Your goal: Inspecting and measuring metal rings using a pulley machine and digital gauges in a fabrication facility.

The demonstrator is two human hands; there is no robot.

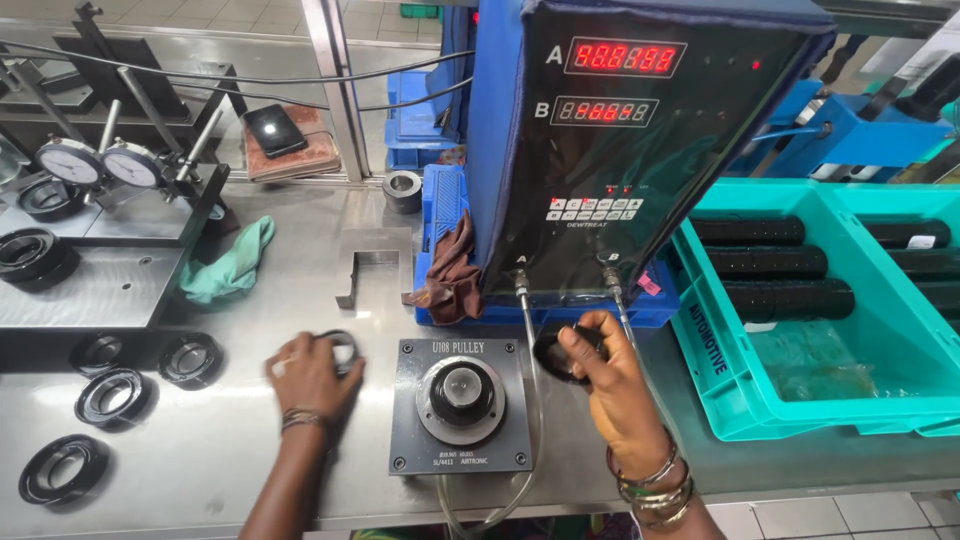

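My left hand rests on the steel bench over a black ring-shaped pulley, fingers curled on it, just left of the gauge block. My right hand holds another black pulley lifted above the bench, to the right of the block. Between the hands sits a dark square gauge fixture with a round metal plug at its centre. Two hoses run from it up to a tall black-and-blue readout unit with red digits.
Several loose black pulleys lie at the left. Two dial gauges stand on a rack at the back left, beside a green rag and a phone. A teal crate with black stacked rolls stands at the right.
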